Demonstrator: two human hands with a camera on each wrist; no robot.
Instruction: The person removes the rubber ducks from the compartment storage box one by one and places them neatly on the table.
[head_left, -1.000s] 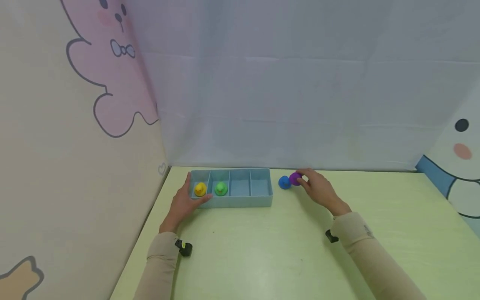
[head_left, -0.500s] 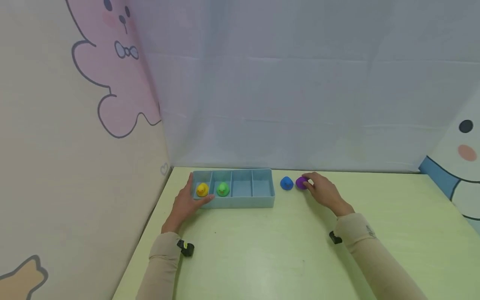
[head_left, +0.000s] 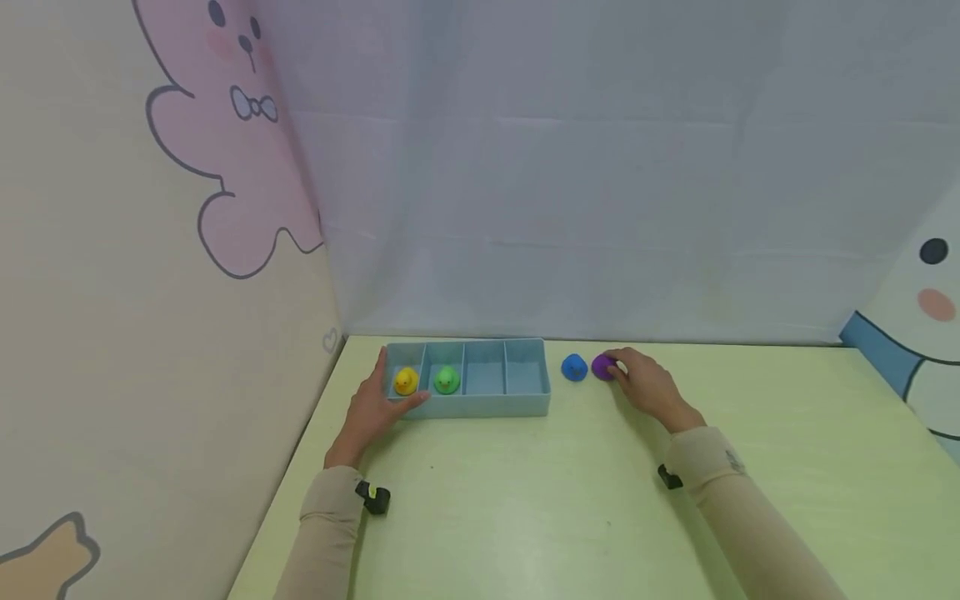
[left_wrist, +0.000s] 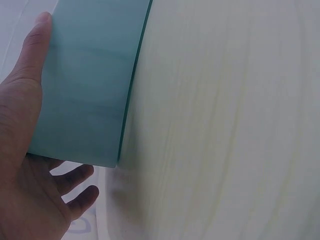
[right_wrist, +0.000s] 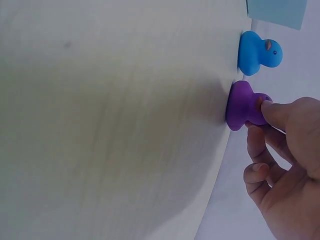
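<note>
My left hand (head_left: pixel 369 415) holds the left end of a light blue box with compartments (head_left: pixel 487 406). In the left wrist view, its thumb lies along the front wall and its other fingers reach round the end. A yellow rubber duck (head_left: pixel 406 382) sits in the leftmost compartment, a green rubber duck (head_left: pixel 447 381) in the one beside it. Right of the box, my right hand (head_left: pixel 651 387) pinches a purple rubber duck (right_wrist: pixel 241 106) by its head between thumb and fingers; the duck's base is at the tabletop. A blue rubber duck (right_wrist: pixel 254 53) stands between it and the box, apart from both.
The pale yellow-green table (head_left: pixel 510 500) ends at a hanging grey-white sheet (head_left: pixel 562 208) close behind the box and ducks. At the left, a wall (head_left: pixel 165 358) with cartoon drawings borders the table.
The purple duck, held in my right hand, has moved slightly right, away from the blue duck, and lower toward the table. Over the last half second little differs. My left hand stays at the box.
</note>
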